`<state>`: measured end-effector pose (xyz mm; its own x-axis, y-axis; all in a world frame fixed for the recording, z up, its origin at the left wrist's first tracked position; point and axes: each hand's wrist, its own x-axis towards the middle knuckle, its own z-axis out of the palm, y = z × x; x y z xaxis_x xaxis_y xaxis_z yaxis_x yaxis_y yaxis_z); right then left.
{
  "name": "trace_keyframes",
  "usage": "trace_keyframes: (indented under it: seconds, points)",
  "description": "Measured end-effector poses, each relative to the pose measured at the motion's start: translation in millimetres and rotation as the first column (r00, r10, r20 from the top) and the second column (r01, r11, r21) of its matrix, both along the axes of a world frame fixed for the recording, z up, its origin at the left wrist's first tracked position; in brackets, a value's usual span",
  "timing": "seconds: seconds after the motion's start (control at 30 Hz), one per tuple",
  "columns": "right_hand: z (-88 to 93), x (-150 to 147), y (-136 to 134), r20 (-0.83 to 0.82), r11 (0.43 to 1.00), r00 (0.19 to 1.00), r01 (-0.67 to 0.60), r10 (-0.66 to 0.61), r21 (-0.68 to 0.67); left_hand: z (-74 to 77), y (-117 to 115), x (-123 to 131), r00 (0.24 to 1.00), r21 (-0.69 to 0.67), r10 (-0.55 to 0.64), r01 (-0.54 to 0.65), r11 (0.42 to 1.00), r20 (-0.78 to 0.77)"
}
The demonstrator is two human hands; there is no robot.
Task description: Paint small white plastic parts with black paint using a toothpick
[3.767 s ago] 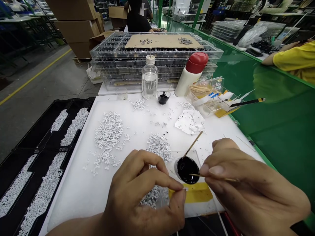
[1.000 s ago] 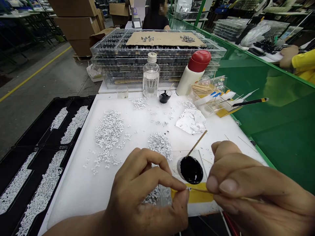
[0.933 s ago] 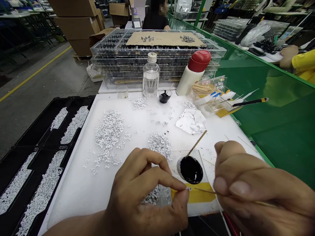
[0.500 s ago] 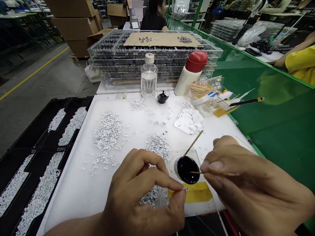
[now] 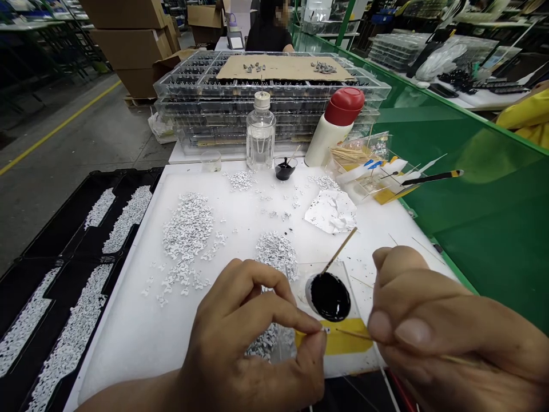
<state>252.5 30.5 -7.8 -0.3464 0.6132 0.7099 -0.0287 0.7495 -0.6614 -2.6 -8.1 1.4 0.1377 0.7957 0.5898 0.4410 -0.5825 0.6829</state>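
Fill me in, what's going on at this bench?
Someone is working by hand with very small parts. The left hand has a tiny white piece in its grip; the right hand grips a thin stick, its tip pointing at the piece with a slight gap between. Just beyond sits a cup of black liquid, a second stick leaning in it. Heaps of small white pieces lie on the white tabletop.

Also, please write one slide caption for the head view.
Left hand pinches a small white piece; right hand holds a thin stick near a cup of black liquid.
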Motion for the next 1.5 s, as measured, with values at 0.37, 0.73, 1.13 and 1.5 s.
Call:
trace_keyframes:
  seconds: [0.37,0.73,1.13,1.5]
  points:
    - [6.2,-5.5,0.8,0.026,0.999,0.998,-0.049,0.048,0.013,-2.0,-0.5,-2.3,1.000,0.008,-0.006,0.006,1.000,0.000]
    - [0.5,-5.5,-1.0,0.020,0.999,0.999,-0.047,0.047,-0.017,-1.5,0.7,-2.4,1.000,-0.002,-0.006,0.006,1.000,0.008]
    - [4.5,-6.1,0.1,0.033,0.998,0.998,-0.058,0.059,-0.035,-0.8,0.2,-1.3,1.000,0.001,0.000,0.000,1.000,0.008]
    - [2.4,-24.6,-8.9,-0.103,0.947,0.964,0.215,-0.244,-0.239,-2.0,0.3,0.7,1.000,0.004,0.014,-0.014,1.000,0.025]
